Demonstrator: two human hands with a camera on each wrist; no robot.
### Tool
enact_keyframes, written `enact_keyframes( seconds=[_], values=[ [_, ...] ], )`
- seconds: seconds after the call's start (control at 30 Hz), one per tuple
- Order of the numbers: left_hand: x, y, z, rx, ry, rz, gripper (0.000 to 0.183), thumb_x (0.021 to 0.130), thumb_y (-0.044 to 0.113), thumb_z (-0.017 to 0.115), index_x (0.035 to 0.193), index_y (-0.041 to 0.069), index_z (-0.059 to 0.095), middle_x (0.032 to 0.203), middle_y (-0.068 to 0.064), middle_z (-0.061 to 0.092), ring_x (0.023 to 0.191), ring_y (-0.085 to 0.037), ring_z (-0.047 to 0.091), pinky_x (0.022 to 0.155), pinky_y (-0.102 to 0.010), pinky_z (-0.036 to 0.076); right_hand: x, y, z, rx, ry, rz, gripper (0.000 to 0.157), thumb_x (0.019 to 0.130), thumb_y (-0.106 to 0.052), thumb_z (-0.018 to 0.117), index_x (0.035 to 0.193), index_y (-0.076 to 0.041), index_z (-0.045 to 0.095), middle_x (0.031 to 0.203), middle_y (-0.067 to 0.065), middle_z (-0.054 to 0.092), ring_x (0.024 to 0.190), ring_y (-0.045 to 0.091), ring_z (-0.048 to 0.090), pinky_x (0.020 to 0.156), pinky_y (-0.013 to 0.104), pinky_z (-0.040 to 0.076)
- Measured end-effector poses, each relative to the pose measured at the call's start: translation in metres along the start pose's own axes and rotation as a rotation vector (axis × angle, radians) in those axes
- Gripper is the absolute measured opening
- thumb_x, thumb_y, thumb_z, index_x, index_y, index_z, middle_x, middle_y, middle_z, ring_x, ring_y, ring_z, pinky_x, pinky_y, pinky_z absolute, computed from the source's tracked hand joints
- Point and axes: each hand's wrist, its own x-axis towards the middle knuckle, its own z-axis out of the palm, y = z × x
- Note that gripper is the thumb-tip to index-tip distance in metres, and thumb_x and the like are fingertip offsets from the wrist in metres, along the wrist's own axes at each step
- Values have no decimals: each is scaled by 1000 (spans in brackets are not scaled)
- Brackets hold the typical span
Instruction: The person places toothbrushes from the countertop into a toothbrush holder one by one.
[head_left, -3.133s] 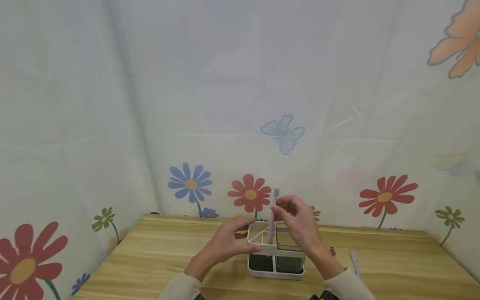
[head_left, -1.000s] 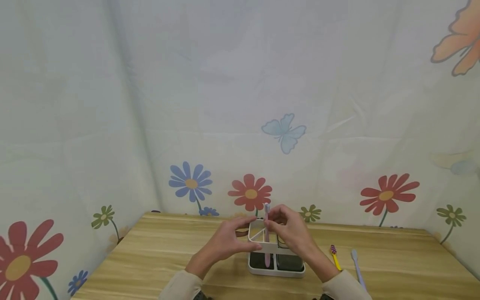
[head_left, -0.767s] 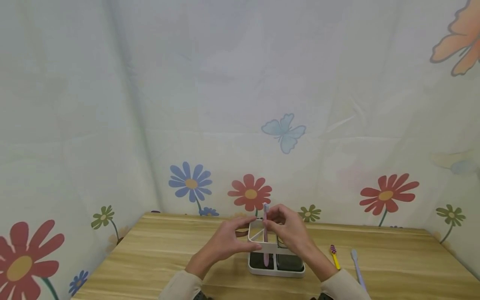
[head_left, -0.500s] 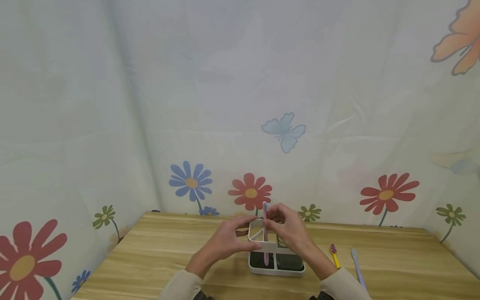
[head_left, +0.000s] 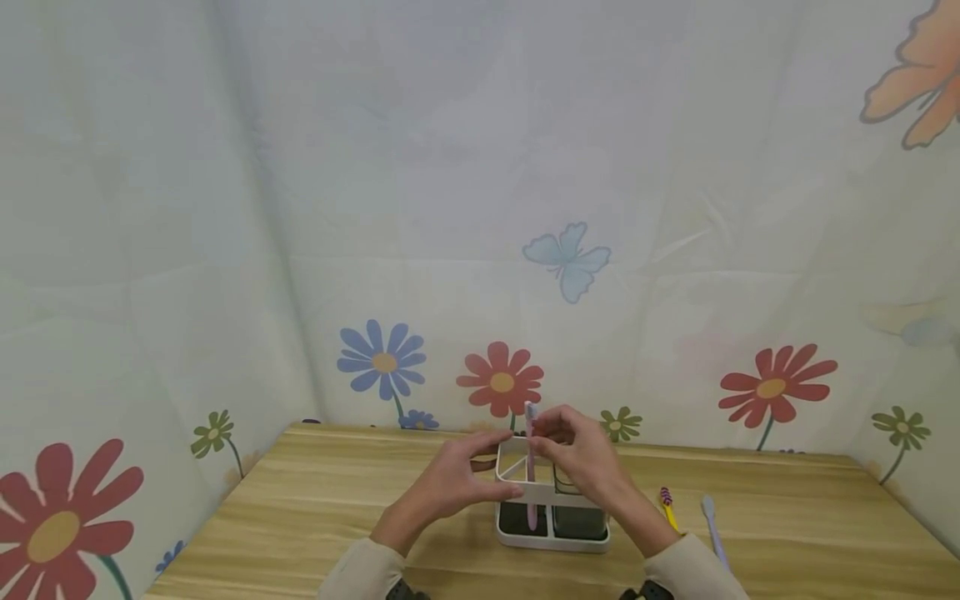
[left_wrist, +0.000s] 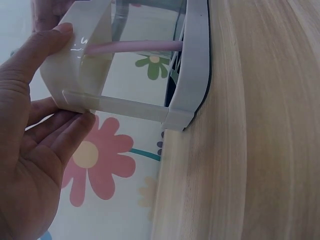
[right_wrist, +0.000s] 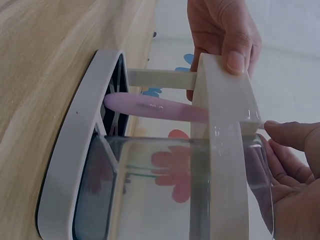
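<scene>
A white two-tier toothbrush holder [head_left: 553, 544] stands on the table, with divided openings on top and a dark base inside. My left hand [head_left: 442, 483] grips its upper frame, thumb in front and fingers round the side and back. Between thumb and fingers, my right hand [head_left: 588, 457] pinches a pink toothbrush [right_wrist: 150, 107] just below its head. The toothbrush is nearly upright, head up, passing through the left half of the upper frame, its handle end at the base. A clear cup [right_wrist: 92, 190] fills the holder's right half, partly hidden by the right hand in the head view.
Right of the holder lie a yellow toothbrush [head_left: 670, 508] with red-purple bristles, partly hidden by the right sleeve, and a lavender toothbrush [head_left: 714, 529]. The wooden table [head_left: 315, 508] meets a flower-printed curtain [head_left: 420, 167] at its back and sides.
My right hand has lowered the pink toothbrush through the upper frame, down to the base and slightly left. Over the last second it barely shifts. My left hand keeps its grip on the holder.
</scene>
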Motion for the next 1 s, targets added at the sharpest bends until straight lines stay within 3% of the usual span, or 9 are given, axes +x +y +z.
enact_keyframes(
  seconds=[0.37, 0.57, 0.77, 1.0],
  values=[
    [0, -2, 0, -6, 1, -3, 78, 89, 26, 90, 152, -1, 55, 150, -17, 57, 130, -38, 62, 103, -44, 57, -1, 0, -17, -24, 20, -27, 22, 97, -2, 77, 117, 3, 69, 104, 9, 75, 93, 22, 72, 81, 22, 61],
    [1, -3, 0, -12, 8, 4, 78, 88, 25, 91, 152, -1, 55, 149, -17, 57, 130, -39, 62, 104, -46, 56, -4, -1, -33, -66, 59, -47, 23, 97, -6, 78, 118, 1, 70, 107, 9, 76, 94, 22, 73, 81, 21, 60],
    [0, -3, 0, 9, 13, -3, 78, 87, 27, 92, 151, 0, 56, 148, -16, 58, 129, -38, 63, 103, -40, 57, -10, 3, -52, -85, 103, -87, 23, 97, -7, 78, 118, 2, 70, 107, 10, 77, 94, 23, 74, 82, 20, 60],
    [0, -4, 0, 8, 17, 11, 77, 86, 27, 92, 150, 0, 57, 148, -18, 58, 129, -39, 63, 104, -48, 56, -19, 11, -72, -75, 124, -78, 24, 97, -5, 78, 118, 3, 69, 109, 13, 76, 96, 18, 74, 84, 18, 60]
  ],
)
